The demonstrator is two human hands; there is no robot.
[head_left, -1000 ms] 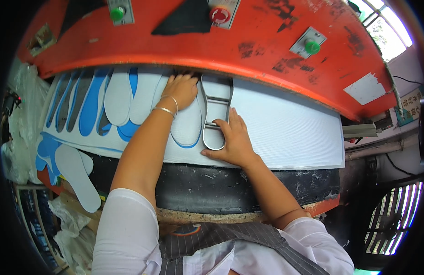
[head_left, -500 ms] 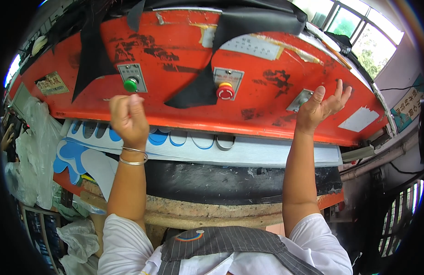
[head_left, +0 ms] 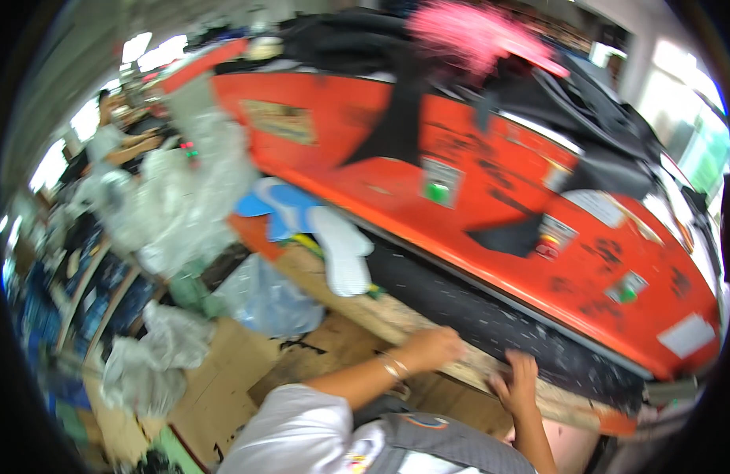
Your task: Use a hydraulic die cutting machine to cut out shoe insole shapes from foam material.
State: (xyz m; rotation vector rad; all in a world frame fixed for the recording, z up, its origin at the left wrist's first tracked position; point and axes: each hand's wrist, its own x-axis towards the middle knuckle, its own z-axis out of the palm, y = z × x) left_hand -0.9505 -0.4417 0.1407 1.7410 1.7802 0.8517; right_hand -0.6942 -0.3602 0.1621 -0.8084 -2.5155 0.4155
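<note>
My left hand [head_left: 434, 347], with bangles [head_left: 393, 366] at the wrist, hovers over or rests at the wooden front edge [head_left: 365, 312] of the work table; motion smears its fingers. Close to the same edge, my right hand [head_left: 520, 385] has thumb and fingers apart, with nothing in it. Beyond both hands runs a black mat [head_left: 428, 295] beneath a large red machine beam [head_left: 365, 189]. The beam carries a green button [head_left: 438, 193] and a red button [head_left: 547, 247]. White and blue insole-shaped pieces, such as a white one [head_left: 341, 249], lie at the table's left end.
Clear plastic bags [head_left: 187, 189] hang at the left; a bluish bag [head_left: 270, 300] sits below the table end. Black sheet material [head_left: 345, 47] and a pink fluffy thing [head_left: 476, 35] lie atop the beam. Another person [head_left: 116, 142] is at the far left.
My view has swung left. Both hands have come down from beside the beam's buttons to the table's front edge. The cut foam sheet under the beam no longer shows.
</note>
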